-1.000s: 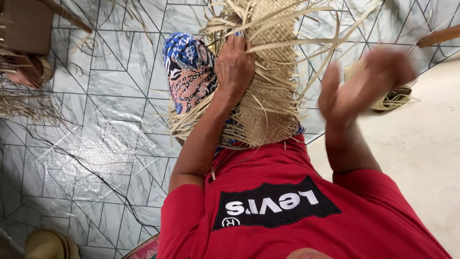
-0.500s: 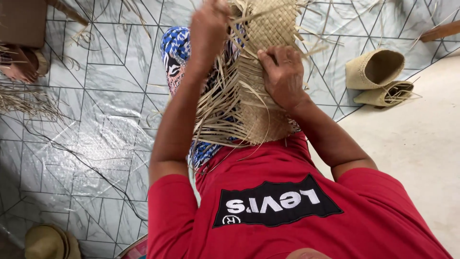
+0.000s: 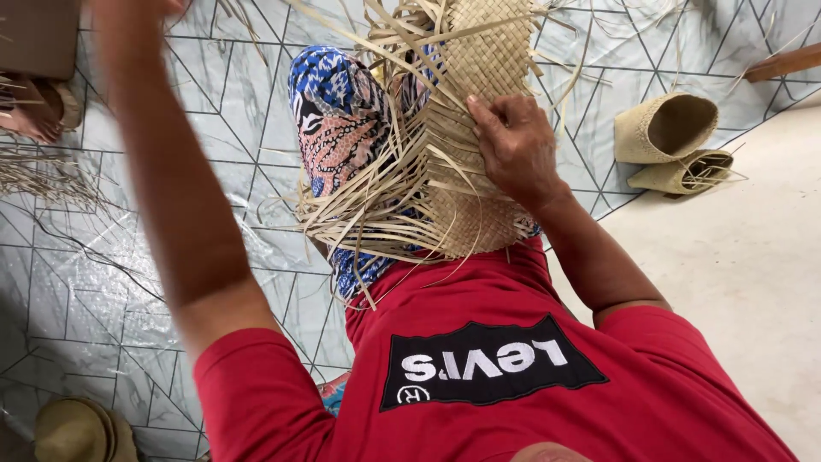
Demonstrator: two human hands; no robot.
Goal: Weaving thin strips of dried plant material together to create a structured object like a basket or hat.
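The person sits on the floor (image 3: 128,282) with a half-woven straw mat (image 3: 479,145) laid over a knee covered in patterned blue cloth (image 3: 338,120). The right hand (image 3: 513,145) lies flat on the woven part, fingers spread and pressing it down against the leg, holding it in place rather than gripping it. The left arm is lifted high, and the left hand (image 3: 141,7) is almost out of view at the top edge and blurred; I cannot tell whether it is closed on a strip or empty.

Loose straw strips (image 3: 368,197) fan out from the unfinished edge of the mat toward the left, lying across the cloth and hanging over the tiled floor. The finished weave runs up and away from the red shirt (image 3: 479,376).

To my eye this is the weaving step itself: one hand pins the tight part while the other works a strip away from the bundle. The next move seems to call for keeping that right palm firm so the weave does not loosen, and for laying a single strip over and under its neighbours without dragging the others along.

Well apart on the right, where the tiles meet the plain pale floor, lie two finished woven pouches (image 3: 671,141). A bundle of dry straw (image 3: 43,171) lies at the left.
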